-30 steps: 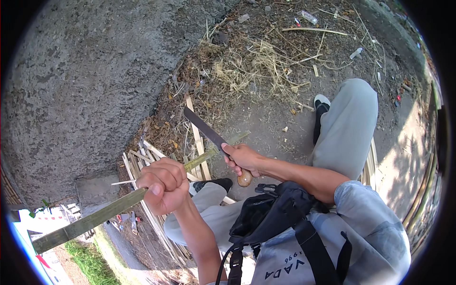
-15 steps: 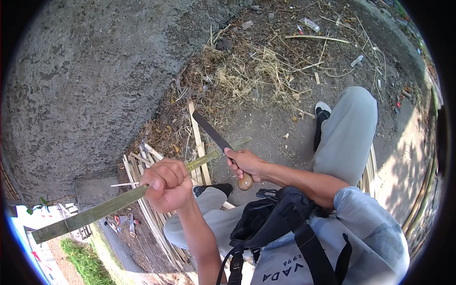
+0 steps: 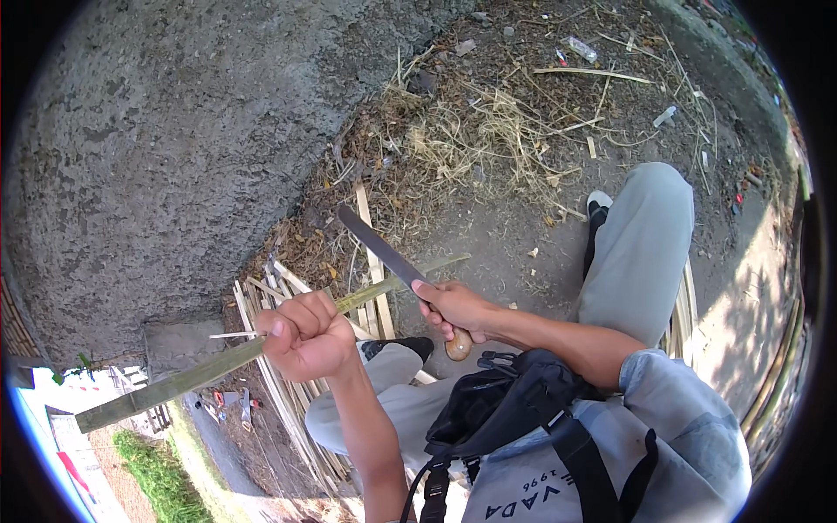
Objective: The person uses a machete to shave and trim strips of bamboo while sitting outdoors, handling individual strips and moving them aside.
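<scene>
Left hand (image 3: pixel 305 336) fisted tight around a long green bamboo strip (image 3: pixel 174 383), which runs from well out beyond that hand's left, through the fist, and on toward the right hand (image 3: pixel 458 307), its far tip just past it. Right hand wrapped shut on the wooden handle of a long-bladed knife (image 3: pixel 375 248); blade angles up and away from that hand and crosses the strip between the two hands. Below the left hand, a pile of pale split bamboo slats (image 3: pixel 288 392) on the dirt ground (image 3: pixel 523 227); dry straw (image 3: pixel 488 131) lies well beyond both hands.
</scene>
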Demonstrator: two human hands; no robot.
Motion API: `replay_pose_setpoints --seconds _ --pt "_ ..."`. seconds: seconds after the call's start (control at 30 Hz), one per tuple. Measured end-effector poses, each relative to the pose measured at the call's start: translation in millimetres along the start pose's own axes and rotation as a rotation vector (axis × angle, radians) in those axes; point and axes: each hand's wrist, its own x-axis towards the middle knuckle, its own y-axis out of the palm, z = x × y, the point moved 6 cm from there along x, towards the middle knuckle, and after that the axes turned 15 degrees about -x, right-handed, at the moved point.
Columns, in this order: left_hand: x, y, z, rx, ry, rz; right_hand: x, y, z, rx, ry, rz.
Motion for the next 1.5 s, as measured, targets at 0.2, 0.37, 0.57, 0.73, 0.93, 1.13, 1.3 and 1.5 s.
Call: replay_pose_setpoints --seconds 0.2,0.37,0.57,0.73,0.93,1.13,1.3,1.5 --pt "0.6 -20.8 -15.2 0.098 0.046 -0.037 -8.2 5.3 -5.7 0.035 0.126 0.038" --pt "13.6 -36.1 -20.3 0.083 0.019 -0.116 0.7 -17.6 -15.7 -0.034 0.072 -0.137" --pt "10.5 -39.2 -24.8 0.074 -0.05 -0.047 2.7 -54.9 -21.3 0.068 0.076 -0.413" --pt "8.5 -42.8 -25.6 0.037 -0.053 -0.099 -3.6 -62.3 -7.2 -0.002 0.029 -0.444" --pt "4.3 -61.0 -41.9 0.094 -0.014 -0.132 -6.3 -72.5 -9.4 0.092 0.041 -0.453" --pt "8.8 -71.3 -48.0 0.097 0.027 -0.171 -7.7 -79.7 -7.1 0.151 0.035 -0.468" --pt "9.7 -71.3 -45.0 0.084 0.034 -0.162 -7.2 -78.6 -9.7 0.141 0.029 -0.437" --pt "7.0 -63.1 -41.5 0.066 0.043 -0.151 -1.9 -84.1 -14.3 0.184 0.008 -0.421"
